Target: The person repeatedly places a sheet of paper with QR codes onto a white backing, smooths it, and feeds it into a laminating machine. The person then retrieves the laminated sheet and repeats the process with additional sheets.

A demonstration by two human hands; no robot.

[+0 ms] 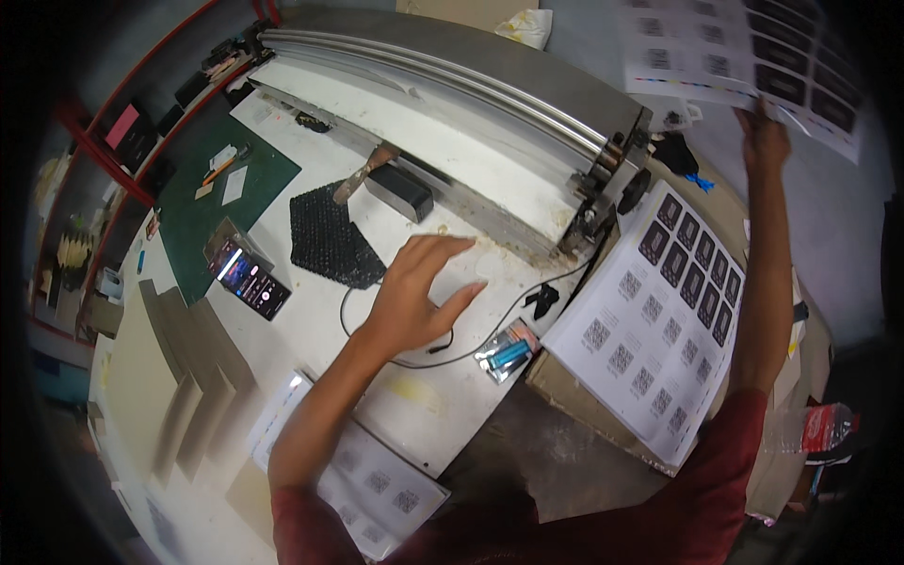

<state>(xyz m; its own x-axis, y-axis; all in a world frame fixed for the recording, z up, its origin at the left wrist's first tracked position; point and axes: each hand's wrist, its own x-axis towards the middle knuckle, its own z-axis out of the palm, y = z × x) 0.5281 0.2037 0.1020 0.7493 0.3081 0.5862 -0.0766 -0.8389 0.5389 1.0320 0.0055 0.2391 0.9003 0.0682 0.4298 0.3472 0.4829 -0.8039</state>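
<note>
My right hand (pixel 765 141) is raised at the far right, its fingers pinched on the lower edge of a large printed sheet (pixel 692 58) with dark panels and square codes. The sheet hangs partly out of view at the top. My left hand (pixel 414 294) hovers over the white table, empty, thumb and fingers spread apart. Below my right arm lies a stack of similar printed sheets (pixel 617 315) on a box-like support. More printed sheets (pixel 405 471) lie under my left forearm at the table's near edge.
A long machine with metal rollers (pixel 452 80) spans the back. Around my left hand are a black cable (pixel 490 325), a small packet with a blue item (pixel 508 352), a black textured mat (pixel 330 235) and a phone (pixel 252 282). Grey boards (pixel 174 395) lean left; a bottle (pixel 824 428) lies right.
</note>
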